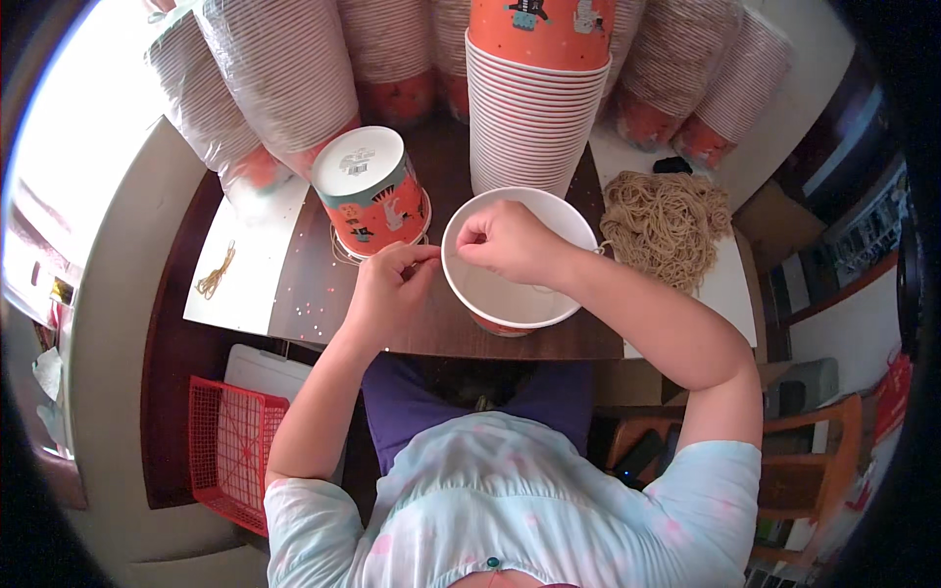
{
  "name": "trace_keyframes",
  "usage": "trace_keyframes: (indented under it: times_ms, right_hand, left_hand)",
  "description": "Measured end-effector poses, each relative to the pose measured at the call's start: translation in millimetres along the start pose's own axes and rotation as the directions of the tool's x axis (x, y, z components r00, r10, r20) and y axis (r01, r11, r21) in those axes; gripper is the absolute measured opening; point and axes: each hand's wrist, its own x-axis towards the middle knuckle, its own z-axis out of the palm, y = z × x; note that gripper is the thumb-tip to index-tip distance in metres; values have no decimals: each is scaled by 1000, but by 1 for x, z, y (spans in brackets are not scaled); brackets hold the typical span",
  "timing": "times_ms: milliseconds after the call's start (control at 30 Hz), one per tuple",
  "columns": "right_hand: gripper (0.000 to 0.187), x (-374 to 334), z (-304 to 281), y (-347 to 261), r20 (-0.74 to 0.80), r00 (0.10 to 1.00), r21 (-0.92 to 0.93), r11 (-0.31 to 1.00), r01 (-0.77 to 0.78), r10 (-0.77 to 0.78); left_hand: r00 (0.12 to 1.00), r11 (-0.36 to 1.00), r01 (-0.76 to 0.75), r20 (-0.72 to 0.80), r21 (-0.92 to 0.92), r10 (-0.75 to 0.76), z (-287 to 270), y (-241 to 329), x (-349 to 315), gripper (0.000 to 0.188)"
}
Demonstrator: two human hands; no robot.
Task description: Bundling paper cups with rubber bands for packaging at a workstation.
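A white-lined paper bucket (520, 306) stands mouth up at the table's front edge. My right hand (512, 243) reaches over its mouth, fingers closed in a pinch just inside the left wall. Outside that same wall, my left hand (392, 286) is closed too, thumb and fingertips touching or nearly touching the rim. Whatever either pinch holds is too small or hidden to make out. A bit of tan cord (600, 247) shows at the bucket's right rim, partly behind my right forearm. Just beyond my left hand, an orange patterned bucket (377, 211) rests upside down, with cord loops beside it.
A tall stack of nested buckets (534, 118) rises behind the open one. Several plastic-wrapped stacks (279, 73) line the back. A tangled heap of tan cord (667, 225) lies right, a small cord bundle (216, 272) left. Below left stands a red plastic basket (230, 441).
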Motion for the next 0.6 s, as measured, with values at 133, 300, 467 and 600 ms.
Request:
trace_keyframes:
  times_ms: [133,300,467,600]
  right_hand:
    - [11,3,5,3,-10,999,21,999,35,-35]
    - [12,5,7,0,14,1000,-6,1000,20,-20]
    - [13,-2,-4,-16,133,991,-85,996,-18,29]
    - [38,-18,-15,-6,293,953,58,994,-98,76]
  left_hand:
    - [1000,1000,-21,13,-14,21,0,0,1,18]
    - [994,995,-72,82,64,67,-4,13,6,16]
    - [970,948,-236,112,215,216,1,25,-1,6]
    - [986,959,-163,77,233,149,7,37,-15,14]
